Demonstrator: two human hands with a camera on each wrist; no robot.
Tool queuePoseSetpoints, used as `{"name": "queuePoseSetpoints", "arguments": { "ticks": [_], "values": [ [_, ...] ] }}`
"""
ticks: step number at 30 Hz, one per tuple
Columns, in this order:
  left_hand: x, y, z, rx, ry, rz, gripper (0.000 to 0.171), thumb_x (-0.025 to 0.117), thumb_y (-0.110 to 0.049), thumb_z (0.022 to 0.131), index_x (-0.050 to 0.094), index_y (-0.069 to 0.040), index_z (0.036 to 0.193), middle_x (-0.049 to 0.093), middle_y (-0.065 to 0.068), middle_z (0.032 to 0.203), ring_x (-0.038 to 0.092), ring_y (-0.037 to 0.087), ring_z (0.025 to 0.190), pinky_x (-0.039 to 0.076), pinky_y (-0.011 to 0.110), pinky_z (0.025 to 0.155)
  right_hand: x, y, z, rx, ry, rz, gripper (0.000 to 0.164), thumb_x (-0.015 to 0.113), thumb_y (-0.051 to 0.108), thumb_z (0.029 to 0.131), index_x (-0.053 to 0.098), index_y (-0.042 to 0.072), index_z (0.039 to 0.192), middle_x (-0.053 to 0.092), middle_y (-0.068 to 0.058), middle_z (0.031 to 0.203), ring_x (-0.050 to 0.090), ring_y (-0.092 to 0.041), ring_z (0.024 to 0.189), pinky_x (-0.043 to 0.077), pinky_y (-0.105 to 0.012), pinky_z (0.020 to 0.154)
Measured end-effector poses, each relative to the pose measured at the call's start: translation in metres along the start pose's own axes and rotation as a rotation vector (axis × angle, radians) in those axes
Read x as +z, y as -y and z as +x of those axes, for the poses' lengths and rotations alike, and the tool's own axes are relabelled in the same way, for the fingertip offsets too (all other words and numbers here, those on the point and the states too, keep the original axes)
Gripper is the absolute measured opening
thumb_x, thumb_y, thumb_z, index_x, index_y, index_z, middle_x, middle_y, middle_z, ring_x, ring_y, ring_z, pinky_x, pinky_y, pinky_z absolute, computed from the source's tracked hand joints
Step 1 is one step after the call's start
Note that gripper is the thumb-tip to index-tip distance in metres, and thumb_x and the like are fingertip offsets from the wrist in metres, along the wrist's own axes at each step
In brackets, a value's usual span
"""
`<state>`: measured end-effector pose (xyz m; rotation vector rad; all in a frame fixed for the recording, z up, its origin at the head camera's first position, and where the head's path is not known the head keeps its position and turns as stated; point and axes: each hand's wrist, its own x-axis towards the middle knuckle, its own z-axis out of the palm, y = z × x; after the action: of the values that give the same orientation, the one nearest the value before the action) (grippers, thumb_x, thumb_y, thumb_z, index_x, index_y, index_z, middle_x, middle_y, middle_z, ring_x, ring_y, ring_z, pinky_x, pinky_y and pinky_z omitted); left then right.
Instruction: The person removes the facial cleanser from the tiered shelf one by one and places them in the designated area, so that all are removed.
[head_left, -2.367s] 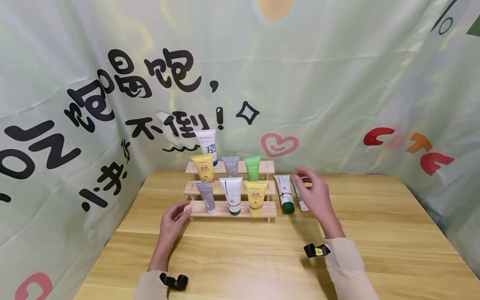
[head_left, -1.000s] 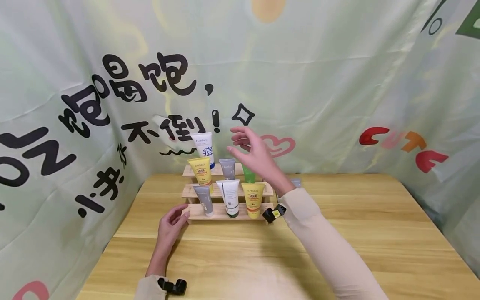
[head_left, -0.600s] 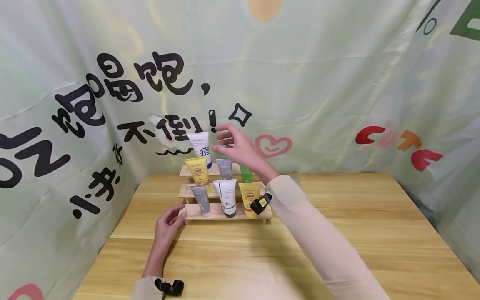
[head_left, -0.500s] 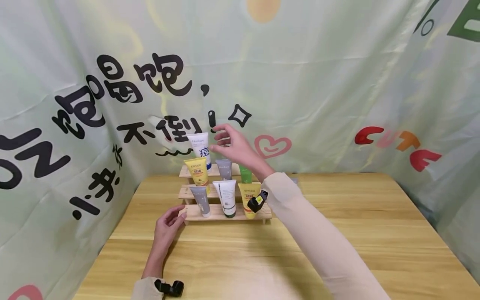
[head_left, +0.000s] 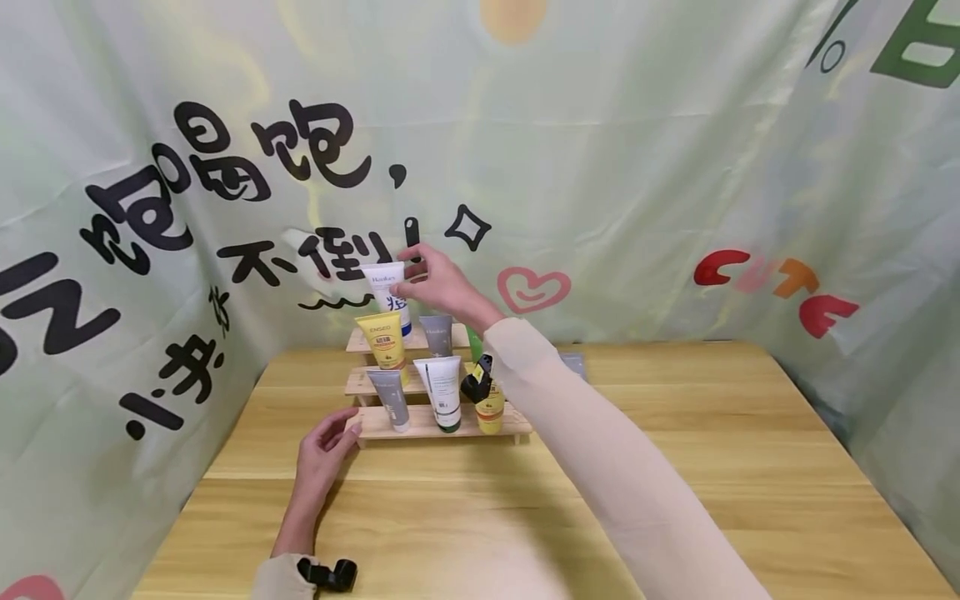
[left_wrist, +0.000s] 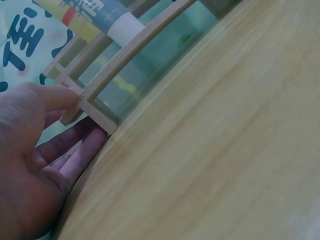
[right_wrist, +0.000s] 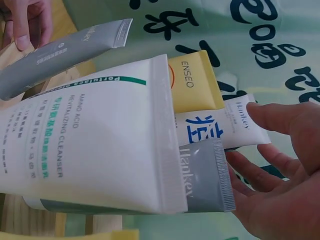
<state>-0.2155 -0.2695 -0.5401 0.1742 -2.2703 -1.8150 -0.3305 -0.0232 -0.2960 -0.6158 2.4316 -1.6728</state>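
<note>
My right hand [head_left: 438, 283] pinches the upper end of a white squeeze tube [head_left: 386, 277] with blue print and a blue cap, thumb in front and fingers behind. That tube stands cap down on the top step of a three-step wooden rack [head_left: 480, 425]. At the rack's left front corner, my left hand [left_wrist: 30, 145] grips the end of the lowest step, thumb above and fingers below. Close by stand a yellow tube [head_left: 384, 340] on the middle step and a grey tube [head_left: 438, 333] behind the white green-capped tube [right_wrist: 95, 135].
On the bottom step stand a small grey tube [head_left: 390, 400] and another yellow tube [head_left: 491, 408], partly behind my right wrist camera. A green tube [head_left: 476, 343] is mostly covered. Right of the rack, a grey tube end [head_left: 573, 364] shows past my sleeve. A printed curtain [head_left: 637, 167] hangs behind the table.
My right hand has moved left from the tubes lying at the right, over the rack, and taken hold of the tall white tube. My left hand stays on the rack's corner.
</note>
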Motion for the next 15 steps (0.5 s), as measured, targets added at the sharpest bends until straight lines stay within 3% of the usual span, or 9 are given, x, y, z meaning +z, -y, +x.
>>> {"name": "queuePoseSetpoints", "arguments": {
  "ticks": [7, 15],
  "values": [
    [-0.005, 0.001, -0.005, -0.030, 0.007, 0.009, 0.040, 0.075, -0.021, 0.096, 0.067, -0.003, 0.132, 0.061, 0.015, 0.139, 0.055, 0.010, 0.121, 0.045, 0.008, 0.092, 0.008, -0.004, 0.009, 0.048, 0.024, 0.004, 0.043, 0.074, 0.011, 0.096, 0.056, 0.005, 0.134, 0.065, -0.013, 0.125, 0.062, -0.025, 0.115, 0.049, -0.041, 0.102],
    [-0.004, -0.003, 0.000, -0.017, 0.000, 0.001, 0.041, 0.076, -0.024, 0.095, 0.068, -0.005, 0.131, 0.062, 0.014, 0.138, 0.057, 0.011, 0.119, 0.046, 0.009, 0.092, 0.008, -0.005, 0.019, 0.041, 0.028, -0.100, 0.033, 0.073, 0.011, 0.096, 0.062, 0.003, 0.127, 0.068, -0.011, 0.117, 0.063, -0.023, 0.108, 0.052, -0.037, 0.096]
  ]
}}
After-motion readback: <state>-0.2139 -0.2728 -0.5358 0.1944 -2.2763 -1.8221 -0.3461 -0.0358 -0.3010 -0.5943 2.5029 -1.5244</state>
